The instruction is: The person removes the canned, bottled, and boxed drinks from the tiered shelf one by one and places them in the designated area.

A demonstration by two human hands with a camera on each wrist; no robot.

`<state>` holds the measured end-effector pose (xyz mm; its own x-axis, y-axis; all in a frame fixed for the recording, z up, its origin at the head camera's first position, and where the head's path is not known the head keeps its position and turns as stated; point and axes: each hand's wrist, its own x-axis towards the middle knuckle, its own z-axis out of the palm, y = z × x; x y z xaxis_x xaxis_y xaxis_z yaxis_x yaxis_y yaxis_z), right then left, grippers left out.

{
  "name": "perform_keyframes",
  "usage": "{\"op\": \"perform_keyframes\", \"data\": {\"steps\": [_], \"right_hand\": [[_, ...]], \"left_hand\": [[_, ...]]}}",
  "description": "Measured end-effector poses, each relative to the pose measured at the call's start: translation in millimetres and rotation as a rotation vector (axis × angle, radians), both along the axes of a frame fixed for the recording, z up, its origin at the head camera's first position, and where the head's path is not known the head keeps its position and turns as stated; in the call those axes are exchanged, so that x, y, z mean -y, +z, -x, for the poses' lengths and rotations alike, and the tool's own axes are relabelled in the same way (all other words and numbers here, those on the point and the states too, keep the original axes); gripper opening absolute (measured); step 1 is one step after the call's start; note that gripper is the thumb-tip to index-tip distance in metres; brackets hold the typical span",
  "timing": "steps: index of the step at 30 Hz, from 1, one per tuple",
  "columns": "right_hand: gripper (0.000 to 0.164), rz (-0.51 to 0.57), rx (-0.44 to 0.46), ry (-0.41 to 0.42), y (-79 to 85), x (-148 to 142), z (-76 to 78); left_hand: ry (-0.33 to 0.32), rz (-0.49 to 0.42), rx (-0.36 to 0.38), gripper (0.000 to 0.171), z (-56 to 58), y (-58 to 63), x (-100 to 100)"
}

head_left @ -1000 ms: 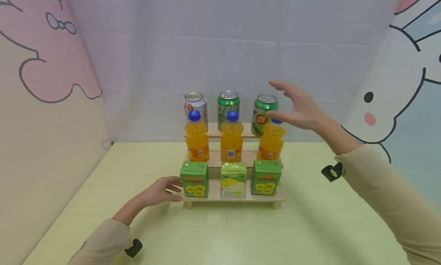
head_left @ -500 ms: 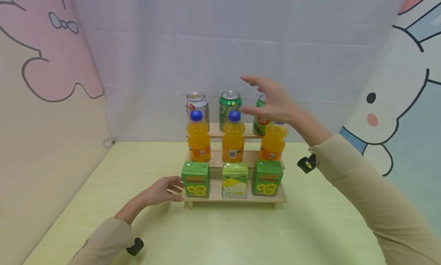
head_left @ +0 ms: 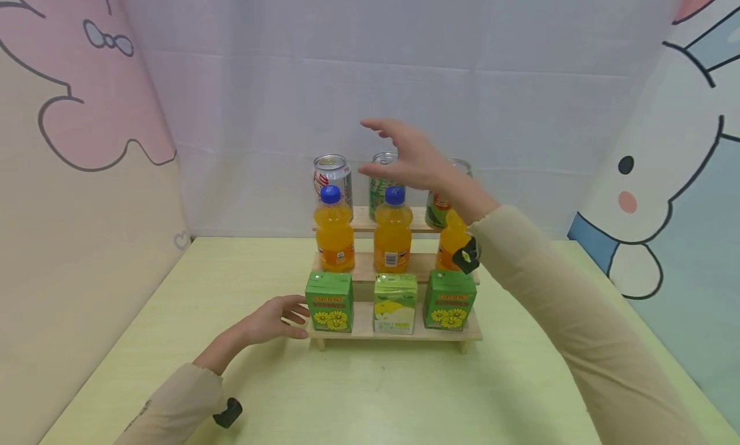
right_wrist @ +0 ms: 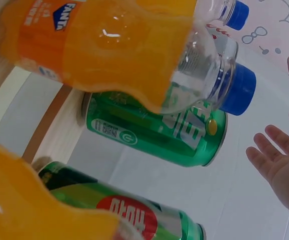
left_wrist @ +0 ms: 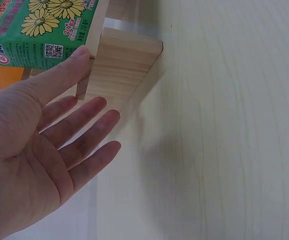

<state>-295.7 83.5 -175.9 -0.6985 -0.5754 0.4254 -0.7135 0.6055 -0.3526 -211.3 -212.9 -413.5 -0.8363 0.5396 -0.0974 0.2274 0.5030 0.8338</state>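
My left hand [head_left: 274, 320] is beside the lowest tier of a three-tier wooden rack [head_left: 364, 327], fingers spread and thumb tip right at the shelf's end in the left wrist view. Closest to it stands a green drink carton with yellow flowers [head_left: 329, 302]. My right hand [head_left: 407, 156] is in the air, thumb and fingers apart with nothing between them. In the head view it overlaps the middle green can [head_left: 378, 191], above an orange soda bottle [head_left: 393, 236]. The right wrist view shows this hand apart from the middle can's top [right_wrist: 217, 137].
A silver can [head_left: 334, 175] and another green can [head_left: 436, 210] share the top tier. Orange bottles [head_left: 334, 236] line the middle tier. Below stand a pale green carton [head_left: 395, 304] and a second flower carton [head_left: 449, 300]. A white cloth [head_left: 260, 130] hangs behind the table [head_left: 243, 265].
My right hand has moved left and slightly up, from the right-hand can across to the middle can. The left hand stays at the rack's end.
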Motion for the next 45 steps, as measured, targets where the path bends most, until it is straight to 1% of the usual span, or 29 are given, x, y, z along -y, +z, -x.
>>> {"op": "perform_keyframes", "data": {"steps": [6,8,13,15,19,29,35,39,45], "right_hand": [[0.069,-0.051,0.023,0.007,0.5,22.5,11.0],[0.067,-0.059,0.048,0.004,-0.2,28.8,12.8],[0.062,-0.063,0.106,0.002,-2.9,42.4,15.6],[0.059,-0.057,0.11,0.017,-4.4,47.9,17.4],[0.056,-0.051,0.122,0.03,-8.6,56.8,21.7],[0.054,-0.041,0.211,0.035,-15.7,65.8,28.8],[0.052,-0.034,0.25,0.034,-21.0,68.2,32.0],[0.052,-0.036,0.273,0.022,-22.9,68.9,32.3],[0.056,-0.075,0.32,0.002,-22.3,69.8,29.7]], "left_hand": [[0.005,-0.003,0.011,0.07,-3.1,0.5,-0.4],[0.0,-0.002,0.008,0.07,-3.9,0.6,-1.0],[0.014,-0.007,0.021,0.071,-4.9,2.4,-3.3],[0.027,-0.007,0.031,0.071,-5.2,3.2,-3.8],[0.028,-0.008,0.035,0.072,-6.4,3.4,-4.5],[0.037,-0.009,0.037,0.072,-8.6,1.5,-4.6],[0.026,-0.021,0.036,0.07,-9.5,0.7,-5.3],[0.025,-0.034,0.04,0.072,-10.6,1.4,-6.7],[0.035,-0.027,0.049,0.073,-11.7,0.0,-7.2]]}}
